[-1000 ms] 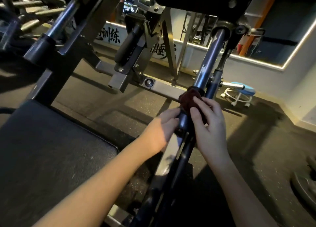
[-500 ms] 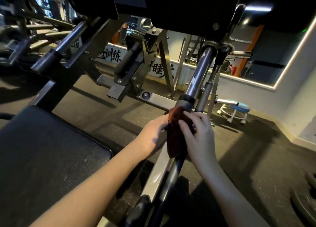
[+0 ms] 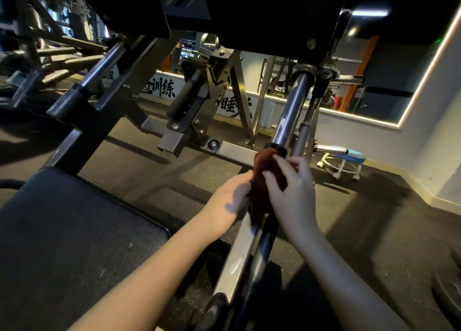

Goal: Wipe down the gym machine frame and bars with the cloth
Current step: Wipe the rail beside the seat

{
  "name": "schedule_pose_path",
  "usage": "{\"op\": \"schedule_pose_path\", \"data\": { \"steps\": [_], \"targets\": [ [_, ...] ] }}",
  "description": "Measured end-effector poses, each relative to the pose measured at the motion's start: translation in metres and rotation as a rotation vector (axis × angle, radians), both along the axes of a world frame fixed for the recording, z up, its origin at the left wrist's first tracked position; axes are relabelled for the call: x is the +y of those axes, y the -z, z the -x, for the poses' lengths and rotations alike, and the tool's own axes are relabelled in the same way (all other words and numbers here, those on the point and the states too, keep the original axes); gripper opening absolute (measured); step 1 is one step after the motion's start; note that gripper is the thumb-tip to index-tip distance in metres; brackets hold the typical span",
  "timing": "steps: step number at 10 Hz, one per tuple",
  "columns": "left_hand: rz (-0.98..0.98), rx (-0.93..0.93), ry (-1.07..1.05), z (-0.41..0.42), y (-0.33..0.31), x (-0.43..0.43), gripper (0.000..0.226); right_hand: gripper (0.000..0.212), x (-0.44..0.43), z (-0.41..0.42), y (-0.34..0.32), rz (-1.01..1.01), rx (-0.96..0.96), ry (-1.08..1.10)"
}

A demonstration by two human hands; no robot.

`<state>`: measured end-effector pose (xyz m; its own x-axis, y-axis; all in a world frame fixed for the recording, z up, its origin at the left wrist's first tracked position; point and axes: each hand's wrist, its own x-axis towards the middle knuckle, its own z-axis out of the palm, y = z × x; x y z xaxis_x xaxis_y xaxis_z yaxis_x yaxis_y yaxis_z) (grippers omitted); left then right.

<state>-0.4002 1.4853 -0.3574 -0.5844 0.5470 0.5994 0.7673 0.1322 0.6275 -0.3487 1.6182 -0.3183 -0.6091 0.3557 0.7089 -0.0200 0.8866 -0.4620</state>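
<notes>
1. Since the left hand [image 3: 232, 196] and right hand [image 3: 291, 198] bunch the cloth [image 3: 262, 160] round the sloped guide bar [image 3: 289, 111] just under its black collar [image 3: 275, 146], an upstroke could jam knuckles against it.
2. Left hand grips the cloth from the left side, fingertips hidden; right hand pinches its front.
3. Cloth: dark reddish-brown, crumpled, tail hanging down the bar.

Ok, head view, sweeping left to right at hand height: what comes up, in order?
Black seat pad → left hand → dark red cloth → right hand → wheeled stool with a blue seat.
</notes>
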Motion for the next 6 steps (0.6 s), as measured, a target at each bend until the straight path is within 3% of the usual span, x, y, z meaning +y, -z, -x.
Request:
{"op": "schedule_pose_path", "data": {
  "steps": [1,2,4,5,6],
  "targets": [
    [0.018,-0.066,0.029,-0.004,-0.010,-0.002,0.049,0.045,-0.003,-0.008,0.007,-0.068,-0.035,-0.048],
    [-0.006,-0.287,0.087,-0.008,-0.010,-0.004,0.039,0.046,0.006,0.020,-0.020,-0.048,-0.050,0.094],
    [0.085,-0.256,0.009,-0.009,-0.009,-0.022,0.043,0.040,-0.006,-0.005,0.011,-0.189,-0.020,0.062],
    [0.441,0.035,-0.194,-0.002,0.012,-0.053,0.050,0.041,-0.002,-0.008,0.012,-0.283,-0.064,0.067],
    [0.761,0.205,-0.332,0.006,0.044,-0.089,0.079,0.042,-0.005,0.016,-0.016,-0.222,-0.090,0.178]
  ]
}}
